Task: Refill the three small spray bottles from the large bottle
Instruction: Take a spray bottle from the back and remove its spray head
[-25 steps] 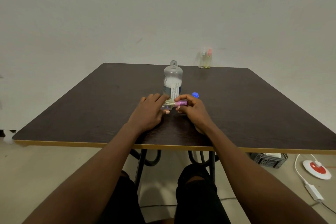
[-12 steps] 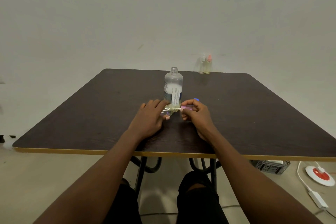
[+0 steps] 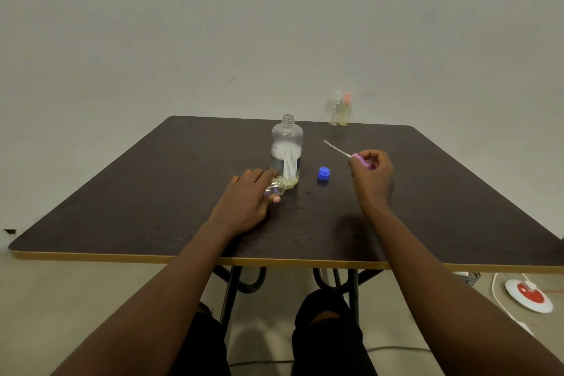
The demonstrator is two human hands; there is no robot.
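Observation:
The large clear bottle (image 3: 287, 150) stands uncapped in the middle of the dark table (image 3: 152, 192), a little liquid at its bottom. Its blue cap (image 3: 323, 174) lies just to its right. My left hand (image 3: 248, 200) holds a small clear spray bottle (image 3: 279, 187) on its side against the table, neck open and pointing right, touching the large bottle's base. My right hand (image 3: 370, 175) is raised to the right, gripping the pink spray head (image 3: 361, 161); its thin white tube sticks out up and to the left. Two more small spray bottles (image 3: 340, 109) stand at the far edge.
The table's yellow front edge (image 3: 274, 261) runs across above my knees. On the floor at the right lie a red and white round device (image 3: 529, 296) with a white cable and a small crate under the table.
My right hand has pulled the pink spray head with its tube out of the small bottle and moved it up and to the right. My left hand still holds the bottle down.

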